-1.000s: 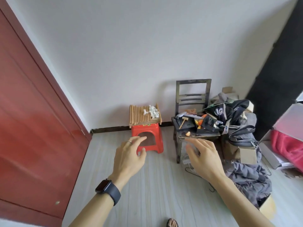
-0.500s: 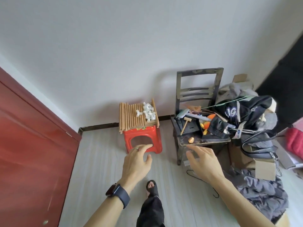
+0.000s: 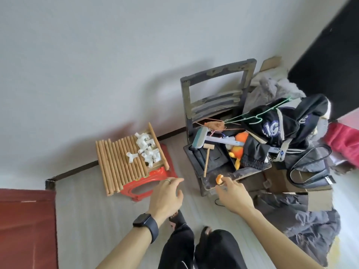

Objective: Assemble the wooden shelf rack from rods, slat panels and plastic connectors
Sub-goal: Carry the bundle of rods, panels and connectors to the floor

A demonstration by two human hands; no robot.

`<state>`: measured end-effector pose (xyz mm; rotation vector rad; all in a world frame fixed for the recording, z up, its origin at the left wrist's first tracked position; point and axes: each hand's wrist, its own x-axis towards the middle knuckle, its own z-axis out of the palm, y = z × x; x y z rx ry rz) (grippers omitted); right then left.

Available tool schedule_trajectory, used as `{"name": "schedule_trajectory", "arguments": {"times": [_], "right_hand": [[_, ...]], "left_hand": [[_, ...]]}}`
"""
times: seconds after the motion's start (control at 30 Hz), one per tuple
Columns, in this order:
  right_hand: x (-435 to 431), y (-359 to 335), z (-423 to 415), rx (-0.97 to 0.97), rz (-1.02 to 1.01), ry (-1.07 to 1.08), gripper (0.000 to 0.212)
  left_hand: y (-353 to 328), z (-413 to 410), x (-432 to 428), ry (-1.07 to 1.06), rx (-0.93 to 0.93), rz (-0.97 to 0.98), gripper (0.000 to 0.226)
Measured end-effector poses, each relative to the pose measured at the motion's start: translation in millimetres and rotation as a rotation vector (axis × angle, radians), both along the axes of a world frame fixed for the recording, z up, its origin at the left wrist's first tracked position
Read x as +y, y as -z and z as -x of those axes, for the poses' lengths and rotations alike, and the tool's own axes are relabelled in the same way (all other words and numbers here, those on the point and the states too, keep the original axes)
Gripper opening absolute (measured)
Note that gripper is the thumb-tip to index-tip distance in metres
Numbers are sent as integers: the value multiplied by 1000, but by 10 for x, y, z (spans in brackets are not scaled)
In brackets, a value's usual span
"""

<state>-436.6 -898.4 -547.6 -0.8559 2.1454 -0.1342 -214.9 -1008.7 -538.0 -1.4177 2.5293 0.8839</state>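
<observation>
Head view shows my left hand and right hand both empty, fingers relaxed and spread, held out near the red stool. The rods lie side by side on it, overhanging its near edge, with the white connectors heaped loose on top. I judge a careless nudge or tilted lift could roll rods off and scatter connectors across the floor.

One head-worn camera looks forward and down, tilted, at a red stool and chair by the wall.
</observation>
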Motion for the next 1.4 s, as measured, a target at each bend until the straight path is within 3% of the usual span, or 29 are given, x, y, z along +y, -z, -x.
{"name": "schedule_trajectory", "arguments": {"times": [0.27,0.5,0.73,0.83,0.93,1.1,1.2,1.27,1.4], "right_hand": [[-947,1393,369,-22,-85,36,48],[-1354,2269,556,46,-150,64,44],[-1182,2291,667,-90,-100,146,29],[-962,2055,679,-153,-100,192,26],[-730,1793,574,-165,-82,100,21],[-727,1455,150,-209,-48,-138,21],[-955,1320,-229,-230,11,-282,17],[-1135,1243,-522,-252,59,-370,21],[-1491,1171,-1148,-338,117,-502,29]], "left_hand": [[1356,650,-595,96,-156,-115,60],[2262,1090,-585,273,-325,-221,77],[2322,1126,-455,191,-348,-332,71],[2141,1094,-501,-36,-363,-576,56],[1936,988,-578,-299,-224,-839,40],[1570,621,-682,-758,256,-975,43],[1438,293,-685,-886,356,-1005,41],[1396,75,-685,-950,404,-982,23],[1324,-481,-773,-1061,550,-788,6]]}}
